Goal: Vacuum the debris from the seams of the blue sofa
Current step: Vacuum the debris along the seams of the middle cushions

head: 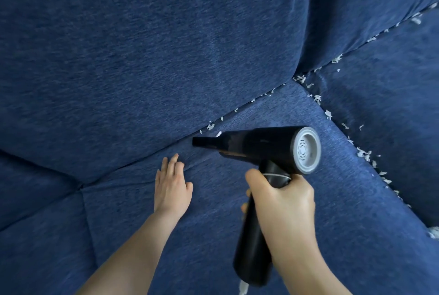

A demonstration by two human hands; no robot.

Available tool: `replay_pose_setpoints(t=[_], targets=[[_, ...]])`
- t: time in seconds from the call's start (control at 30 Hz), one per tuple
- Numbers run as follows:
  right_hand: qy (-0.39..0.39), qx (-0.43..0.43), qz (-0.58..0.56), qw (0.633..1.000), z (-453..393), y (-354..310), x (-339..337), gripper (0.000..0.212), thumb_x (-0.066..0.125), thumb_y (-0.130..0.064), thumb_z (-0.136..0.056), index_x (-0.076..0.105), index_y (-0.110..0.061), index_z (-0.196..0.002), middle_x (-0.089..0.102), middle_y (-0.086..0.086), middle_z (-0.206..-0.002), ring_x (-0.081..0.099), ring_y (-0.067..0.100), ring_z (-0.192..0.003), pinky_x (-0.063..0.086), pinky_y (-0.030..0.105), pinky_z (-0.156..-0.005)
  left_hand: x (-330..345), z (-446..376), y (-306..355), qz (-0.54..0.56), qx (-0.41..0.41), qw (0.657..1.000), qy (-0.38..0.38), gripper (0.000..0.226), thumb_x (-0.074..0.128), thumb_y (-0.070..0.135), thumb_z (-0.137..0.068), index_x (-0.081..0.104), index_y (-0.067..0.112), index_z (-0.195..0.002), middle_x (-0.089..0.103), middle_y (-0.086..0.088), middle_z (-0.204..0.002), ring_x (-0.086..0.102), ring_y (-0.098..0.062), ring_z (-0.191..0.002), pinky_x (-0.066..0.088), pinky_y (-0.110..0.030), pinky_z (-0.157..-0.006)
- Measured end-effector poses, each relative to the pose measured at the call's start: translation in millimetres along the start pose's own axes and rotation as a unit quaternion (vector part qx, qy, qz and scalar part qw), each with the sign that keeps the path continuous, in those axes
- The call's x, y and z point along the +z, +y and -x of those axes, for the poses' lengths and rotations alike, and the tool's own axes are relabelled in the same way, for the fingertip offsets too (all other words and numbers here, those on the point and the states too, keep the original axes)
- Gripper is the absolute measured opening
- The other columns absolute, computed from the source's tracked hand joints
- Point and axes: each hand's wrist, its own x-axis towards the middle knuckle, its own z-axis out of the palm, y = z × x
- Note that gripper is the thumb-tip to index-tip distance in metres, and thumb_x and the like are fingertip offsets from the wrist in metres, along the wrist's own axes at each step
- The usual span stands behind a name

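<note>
My right hand (pixel 282 197) grips the handle of a black handheld vacuum (pixel 256 146) with a grey rear cap. Its narrow nozzle (pixel 200 141) points left at the seam (pixel 228 115) between the blue sofa's back cushion and seat cushion (pixel 213 211). White paper-like debris (pixel 211 126) lies in that seam just above the nozzle tip. My left hand (pixel 172 186) lies flat on the seat cushion with fingers straight, just left of and below the nozzle. More white debris (pixel 363 153) lines the seam on the right between two seat cushions.
Further scraps (pixel 337 59) sit along the back seam at the upper right and at the corner (pixel 299 79) where the cushions meet. The seam stretch left of the nozzle (pixel 133 164) shows no scraps. A white cord end (pixel 242 287) hangs below the vacuum handle.
</note>
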Motion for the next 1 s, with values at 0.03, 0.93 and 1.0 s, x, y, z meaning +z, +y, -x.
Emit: replay_pose_setpoints(t=[0.03, 0.93, 1.0], targets=[[0.0, -0.001, 0.001, 1.0, -3, -1, -3, 0.015, 0.073, -0.022, -0.074, 0.067, -0.009, -0.074, 0.069, 0.002, -0.053, 0.068, 0.019, -0.043, 0.061, 0.04, -0.062, 0, -4, 5, 0.014, -0.008, 1.0, 0.003, 0.041, 0.054, 0.011, -0.09, 0.044, 0.007, -0.13, 0.02, -0.007, -0.159, 0.01, -0.028, -0.148, 0.016, -0.045, -0.12], [-0.038, -0.072, 0.095, 0.992, -61, -22, -83, 0.02, 0.07, -0.021, -0.072, 0.062, -0.006, -0.061, 0.066, 0.006, -0.048, 0.067, 0.021, -0.044, 0.063, 0.052, -0.069, 42, -8, 92, -0.015, -0.113, 0.993, -0.006, 0.078, 0.02, 0.06, -0.089, -0.001, 0.022, -0.154, -0.012, -0.008, -0.161, -0.015, -0.038, -0.145, -0.006, -0.064, -0.113], [-0.041, -0.07, 0.097, 0.992, -67, -24, -86, 0.02, 0.07, -0.022, -0.072, 0.063, -0.007, -0.06, 0.067, 0.006, -0.047, 0.069, 0.023, -0.047, 0.063, 0.053, -0.071, 43, -8, 92, -0.026, -0.114, 0.993, -0.005, 0.078, 0.017, 0.06, -0.089, -0.002, 0.022, -0.154, -0.013, -0.008, -0.161, -0.016, -0.037, -0.145, -0.007, -0.063, -0.114]])
